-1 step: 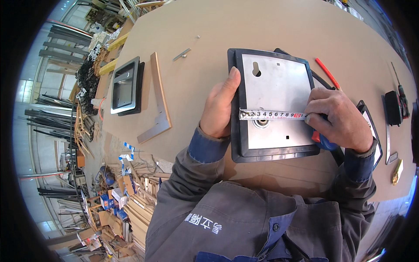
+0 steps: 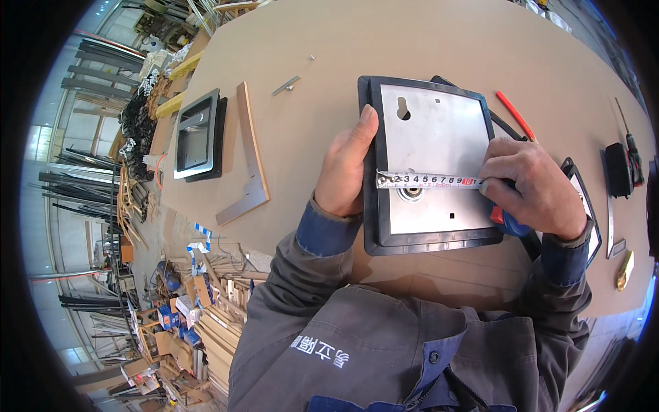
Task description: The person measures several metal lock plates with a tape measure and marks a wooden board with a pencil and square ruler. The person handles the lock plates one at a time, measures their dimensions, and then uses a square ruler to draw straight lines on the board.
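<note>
A metal panel in a black frame [image 2: 432, 147] is held tilted above the table, its silver face showing a keyhole-shaped slot, a round fitting and small square holes. My left hand [image 2: 347, 165] grips the frame's left edge, thumb on the front and fingers hidden behind. Across the panel's lower half lies the pulled-out blade of a tape measure [image 2: 429, 180], its end at the frame's left inner side. My right hand [image 2: 532, 182] is closed on the tape measure at the panel's right edge; part of a blue and red case shows under the fingers.
On the brown table [image 2: 302, 137] lie a square metal-and-black frame [image 2: 198, 134], a carpenter's square [image 2: 248, 165], a small metal bar [image 2: 285, 85], a red pencil-like stick [image 2: 515, 115], a black-framed panel [image 2: 583, 206] and a screwdriver [image 2: 631, 147]. Timber offcuts and boxes [image 2: 185, 316] crowd the floor at left.
</note>
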`<action>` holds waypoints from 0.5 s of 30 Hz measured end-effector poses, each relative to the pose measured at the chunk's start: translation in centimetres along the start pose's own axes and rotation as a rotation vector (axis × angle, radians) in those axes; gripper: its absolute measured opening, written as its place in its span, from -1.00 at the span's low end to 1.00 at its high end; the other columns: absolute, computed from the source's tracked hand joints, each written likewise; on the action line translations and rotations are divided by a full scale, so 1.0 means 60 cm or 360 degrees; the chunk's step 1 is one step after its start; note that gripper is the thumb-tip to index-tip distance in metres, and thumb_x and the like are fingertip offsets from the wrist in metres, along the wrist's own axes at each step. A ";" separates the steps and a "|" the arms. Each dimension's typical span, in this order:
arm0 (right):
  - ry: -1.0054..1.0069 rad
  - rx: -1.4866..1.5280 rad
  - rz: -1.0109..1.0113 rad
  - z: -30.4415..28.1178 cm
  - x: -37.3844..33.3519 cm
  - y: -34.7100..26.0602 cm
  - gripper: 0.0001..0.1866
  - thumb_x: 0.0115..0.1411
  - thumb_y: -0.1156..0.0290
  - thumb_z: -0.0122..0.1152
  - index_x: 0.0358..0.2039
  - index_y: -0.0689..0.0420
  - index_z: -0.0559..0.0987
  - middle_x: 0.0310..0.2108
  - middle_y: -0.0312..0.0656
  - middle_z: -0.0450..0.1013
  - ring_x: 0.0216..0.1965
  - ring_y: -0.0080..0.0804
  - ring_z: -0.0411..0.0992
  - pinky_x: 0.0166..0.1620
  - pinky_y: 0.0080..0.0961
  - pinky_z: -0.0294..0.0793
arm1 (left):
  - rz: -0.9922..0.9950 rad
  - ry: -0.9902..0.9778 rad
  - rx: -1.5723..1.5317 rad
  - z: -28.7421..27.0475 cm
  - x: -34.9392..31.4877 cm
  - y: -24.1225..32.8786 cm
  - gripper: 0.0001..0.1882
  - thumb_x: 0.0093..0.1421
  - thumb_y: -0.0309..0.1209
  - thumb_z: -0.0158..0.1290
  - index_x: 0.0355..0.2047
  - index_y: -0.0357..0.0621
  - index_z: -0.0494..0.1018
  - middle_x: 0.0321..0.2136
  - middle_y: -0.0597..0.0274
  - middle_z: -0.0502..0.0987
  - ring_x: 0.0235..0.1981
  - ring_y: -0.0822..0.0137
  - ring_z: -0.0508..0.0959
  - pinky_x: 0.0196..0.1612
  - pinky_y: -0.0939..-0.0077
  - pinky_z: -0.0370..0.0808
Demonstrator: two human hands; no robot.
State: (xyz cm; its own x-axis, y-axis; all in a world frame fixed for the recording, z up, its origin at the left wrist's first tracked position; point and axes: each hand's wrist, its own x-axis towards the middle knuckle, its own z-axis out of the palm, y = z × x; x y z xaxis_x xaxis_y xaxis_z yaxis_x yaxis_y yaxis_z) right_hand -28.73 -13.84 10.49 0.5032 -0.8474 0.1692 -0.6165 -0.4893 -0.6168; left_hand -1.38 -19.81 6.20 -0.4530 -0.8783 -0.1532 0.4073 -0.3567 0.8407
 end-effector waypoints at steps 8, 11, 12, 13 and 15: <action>0.0045 0.0179 -0.0060 -0.003 0.005 0.001 -0.87 0.21 0.56 0.22 -0.40 0.36 0.67 -0.40 0.02 0.49 -0.41 -0.10 0.46 -0.25 -0.25 0.49 | -0.0031 -0.0019 -0.0023 -0.003 0.000 0.000 -0.29 0.55 0.08 -0.10 0.26 -0.45 0.37 0.04 -0.12 0.63 -0.03 0.17 0.72 0.01 0.33 0.71; 0.0188 0.0231 0.0021 -0.012 0.000 0.000 -0.87 0.12 0.58 0.20 -0.40 0.41 0.62 -0.37 -0.02 0.49 -0.39 -0.23 0.45 -0.30 -0.35 0.45 | -0.0003 -0.0059 -0.0056 -0.003 -0.002 0.005 -0.29 0.56 0.08 -0.12 0.29 -0.42 0.34 0.06 -0.14 0.62 0.00 0.14 0.72 0.02 0.29 0.71; 0.0236 0.0238 0.0041 -0.018 -0.002 -0.003 -0.87 0.12 0.57 0.19 -0.40 0.41 0.62 -0.40 -0.02 0.48 -0.40 -0.22 0.44 -0.30 -0.34 0.44 | -0.0004 -0.0067 -0.0119 -0.005 -0.001 0.005 -0.29 0.56 0.08 -0.13 0.30 -0.42 0.33 0.07 -0.14 0.62 0.00 0.14 0.72 0.03 0.29 0.71; 0.0281 0.0247 0.0054 -0.027 -0.003 -0.008 -0.86 0.13 0.56 0.19 -0.40 0.41 0.61 -0.42 -0.01 0.46 -0.41 -0.22 0.43 -0.29 -0.34 0.43 | 0.0000 -0.0069 -0.0180 -0.011 -0.001 0.005 -0.30 0.57 0.08 -0.14 0.30 -0.41 0.32 0.08 -0.15 0.61 0.01 0.13 0.71 0.03 0.29 0.71; 0.0348 0.0247 0.0111 -0.041 -0.007 -0.014 -0.85 0.12 0.53 0.19 -0.41 0.40 0.58 -0.45 -0.02 0.43 -0.42 -0.25 0.41 -0.30 -0.37 0.40 | 0.0039 -0.0083 -0.0226 -0.023 -0.001 0.006 -0.29 0.57 0.09 -0.17 0.32 -0.41 0.30 0.12 -0.13 0.59 0.03 0.13 0.71 0.05 0.29 0.70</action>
State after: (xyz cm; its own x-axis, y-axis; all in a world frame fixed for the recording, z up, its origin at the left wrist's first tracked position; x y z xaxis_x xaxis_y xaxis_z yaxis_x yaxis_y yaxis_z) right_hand -29.94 -13.61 12.84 0.3097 -0.9105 0.2741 -0.5365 -0.4054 -0.7402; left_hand -0.11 -20.31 5.79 -0.4807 -0.8707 -0.1034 0.5250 -0.3803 0.7615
